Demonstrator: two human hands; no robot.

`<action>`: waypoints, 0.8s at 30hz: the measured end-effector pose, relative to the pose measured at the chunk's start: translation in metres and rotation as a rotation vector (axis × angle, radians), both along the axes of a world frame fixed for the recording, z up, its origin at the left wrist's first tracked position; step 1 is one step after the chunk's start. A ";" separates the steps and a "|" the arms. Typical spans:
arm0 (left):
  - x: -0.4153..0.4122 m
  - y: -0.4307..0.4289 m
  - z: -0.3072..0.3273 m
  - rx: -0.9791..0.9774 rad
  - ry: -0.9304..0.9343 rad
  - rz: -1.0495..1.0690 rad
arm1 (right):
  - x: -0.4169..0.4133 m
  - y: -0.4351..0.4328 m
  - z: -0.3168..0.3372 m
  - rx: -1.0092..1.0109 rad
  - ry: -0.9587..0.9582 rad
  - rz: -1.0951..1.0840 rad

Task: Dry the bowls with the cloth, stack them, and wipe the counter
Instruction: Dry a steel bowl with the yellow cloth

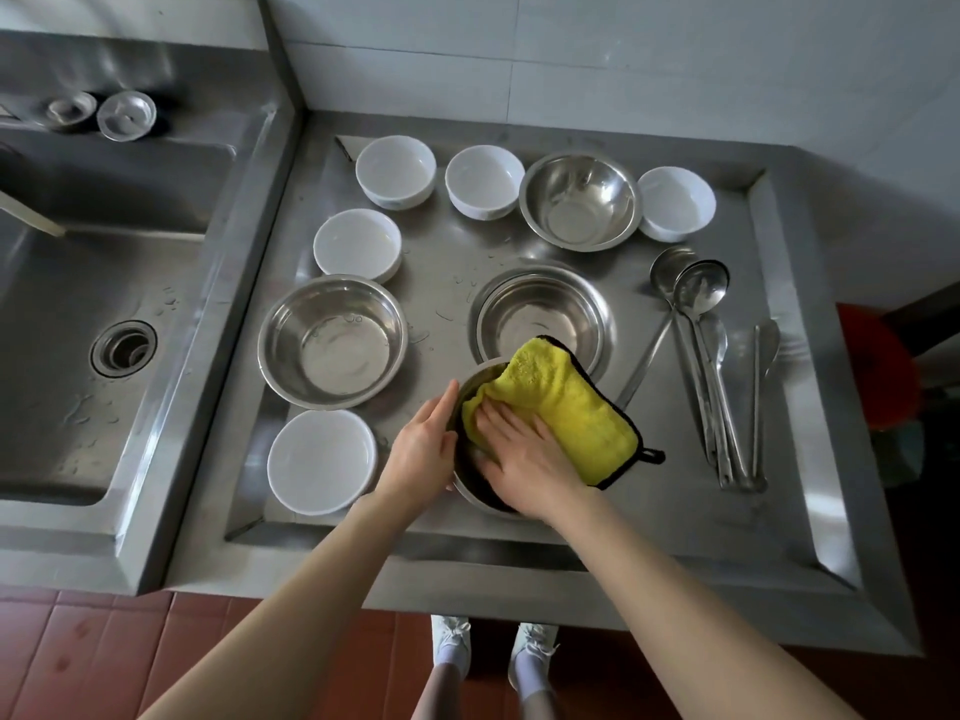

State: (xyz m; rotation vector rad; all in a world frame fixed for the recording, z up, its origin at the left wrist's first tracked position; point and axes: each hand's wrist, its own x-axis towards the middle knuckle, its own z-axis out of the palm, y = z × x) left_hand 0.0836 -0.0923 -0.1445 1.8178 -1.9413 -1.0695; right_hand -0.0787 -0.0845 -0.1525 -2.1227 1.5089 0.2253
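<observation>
A steel bowl (470, 480) sits tilted at the front of the steel counter (457, 262). My left hand (423, 449) grips its left rim. My right hand (524, 459) presses a yellow cloth (566, 402) with black edging into the bowl, fingers flat. Three more steel bowls stand around: one left (332, 340), one behind the cloth (543, 317), one at the back (579, 200). Several white bowls stand singly: front left (322, 459), mid left (357, 245), and along the back (396, 170), (483, 180), (675, 202).
Ladles and spoons (701, 324) and other long utensils lie on the right of the counter. Water drops show on the counter's middle. A sink (78, 314) with a drain lies to the left, with two strainer caps (126, 115) behind it. A raised rim borders the counter.
</observation>
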 end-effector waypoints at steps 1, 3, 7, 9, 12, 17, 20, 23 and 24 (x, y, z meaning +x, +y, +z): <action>0.000 -0.001 0.001 0.001 -0.005 0.004 | -0.001 0.002 0.001 0.020 -0.025 0.041; 0.001 -0.002 0.002 -0.004 0.005 0.019 | -0.003 0.011 0.007 0.083 -0.073 0.111; 0.004 0.001 0.006 -0.017 0.049 0.055 | -0.019 0.035 0.024 0.180 -0.054 0.220; 0.005 0.002 0.006 -0.013 0.055 0.061 | -0.032 0.044 0.031 0.164 0.007 0.257; 0.005 0.001 0.007 -0.008 0.051 0.062 | -0.044 0.050 0.037 0.094 0.079 0.261; 0.005 0.005 0.007 -0.035 0.025 0.049 | -0.038 0.057 0.034 0.127 0.079 0.253; 0.006 0.008 0.007 -0.040 0.011 0.030 | -0.022 0.056 0.032 0.174 0.007 0.257; 0.007 0.009 0.006 -0.032 0.003 0.024 | -0.007 0.051 0.026 0.207 -0.067 0.186; 0.007 0.009 0.006 -0.027 -0.001 0.023 | -0.004 0.048 0.022 0.217 -0.094 0.149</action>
